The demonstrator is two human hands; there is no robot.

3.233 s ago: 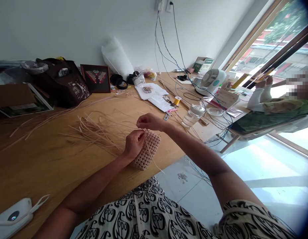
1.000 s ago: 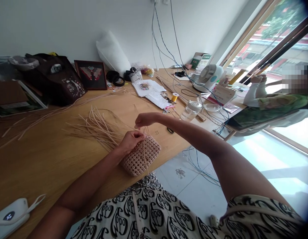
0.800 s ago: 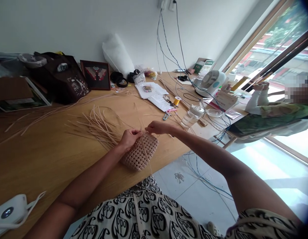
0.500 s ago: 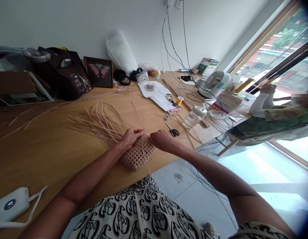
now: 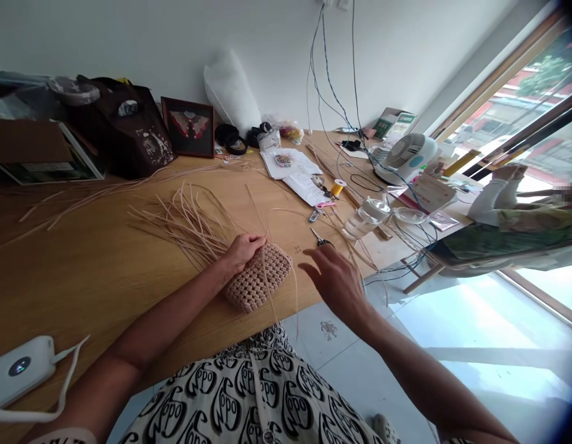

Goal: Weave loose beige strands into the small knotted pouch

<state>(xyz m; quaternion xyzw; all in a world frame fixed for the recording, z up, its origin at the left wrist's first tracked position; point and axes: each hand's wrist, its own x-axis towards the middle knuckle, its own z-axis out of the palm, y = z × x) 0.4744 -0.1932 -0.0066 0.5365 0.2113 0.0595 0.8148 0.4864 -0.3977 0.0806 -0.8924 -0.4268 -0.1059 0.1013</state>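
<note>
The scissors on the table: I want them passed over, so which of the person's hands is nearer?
Right. The right hand hovers open just short of the scissors, not touching them; the left hand is farther off, resting on the woven piece.

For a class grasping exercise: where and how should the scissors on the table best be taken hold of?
Probably by the black handle loops of the scissors, from the near side with the right hand: the loops lie closest to that hand, while the blades point away, keeping the hand clear of them.
</note>
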